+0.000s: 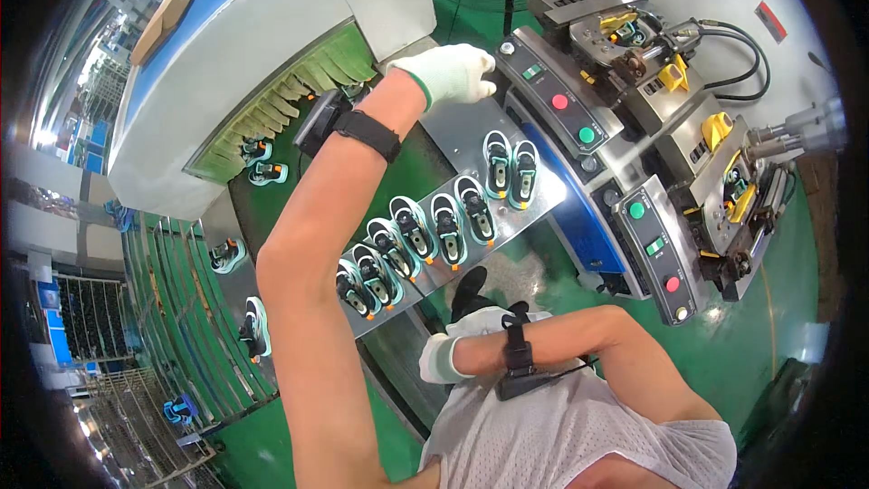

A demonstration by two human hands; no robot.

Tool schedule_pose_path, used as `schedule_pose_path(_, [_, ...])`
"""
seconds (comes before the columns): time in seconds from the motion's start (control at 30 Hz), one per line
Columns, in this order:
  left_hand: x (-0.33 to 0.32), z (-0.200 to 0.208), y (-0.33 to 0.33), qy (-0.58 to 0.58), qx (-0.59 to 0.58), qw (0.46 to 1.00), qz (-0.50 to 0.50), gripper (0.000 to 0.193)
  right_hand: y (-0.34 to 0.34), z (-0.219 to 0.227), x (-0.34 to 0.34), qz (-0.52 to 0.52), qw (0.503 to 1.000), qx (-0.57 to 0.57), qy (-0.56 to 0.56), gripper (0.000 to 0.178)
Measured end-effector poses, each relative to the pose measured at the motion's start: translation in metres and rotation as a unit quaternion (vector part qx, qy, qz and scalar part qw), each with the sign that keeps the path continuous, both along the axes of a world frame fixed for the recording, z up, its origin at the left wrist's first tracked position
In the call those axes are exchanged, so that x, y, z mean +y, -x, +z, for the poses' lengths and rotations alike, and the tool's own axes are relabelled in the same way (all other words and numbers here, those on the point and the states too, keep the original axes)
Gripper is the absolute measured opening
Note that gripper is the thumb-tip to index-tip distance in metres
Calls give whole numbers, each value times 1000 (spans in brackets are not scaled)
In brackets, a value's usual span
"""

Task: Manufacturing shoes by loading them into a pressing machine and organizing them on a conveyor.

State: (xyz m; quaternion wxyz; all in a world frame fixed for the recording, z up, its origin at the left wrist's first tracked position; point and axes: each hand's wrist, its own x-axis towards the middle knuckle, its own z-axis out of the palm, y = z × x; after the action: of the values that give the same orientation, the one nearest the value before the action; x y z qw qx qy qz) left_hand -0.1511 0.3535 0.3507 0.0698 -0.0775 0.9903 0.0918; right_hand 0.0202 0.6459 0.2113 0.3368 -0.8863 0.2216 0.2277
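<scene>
My left hand [453,73], in a white knit glove, reaches out beside the near corner of the upper control panel [546,81]. Its thumb stands apart from its bent fingers, and nothing shows between them. A silver knob [507,49] on that panel is just right of the fingertips. Low in front of my body is my right hand [437,359], also gloved; its fingers are mostly hidden. Between the hands, several black, white and mint sneakers [447,228] stand in a row on a metal shelf [534,211]. One pair [510,169] sits at the shelf's right end.
Two shoes are clamped in the stations of a press machine [670,118] at right. Its lower control panel [654,244] has coloured buttons. At left, more sneakers [268,173] lie by a green strip curtain [299,95] under a white housing. A metal rack [186,308] stands beyond.
</scene>
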Motion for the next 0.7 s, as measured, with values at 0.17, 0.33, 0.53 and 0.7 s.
schedule_pose_path(0.17, [-16, -22, -25, -12, -23, 999, 44, 49, 29, 40, -14, 14, 999, 32, -3, 23])
schedule_pose_path(0.33, [-37, -19, -4, -108, 186, 963, 160, 50, -7, -5, -1, -27, 979, -187, 83, 14])
schedule_pose_path(0.53, [36, -19, 62, -588, 582, 526, 195, 35, 36, 30, 12, -12, 943, -326, -60, 16])
schedule_pose_path(0.7, [55, -34, 112, -472, 511, 694, 186, 33, 30, 56, 15, 50, 921, -354, -155, 16])
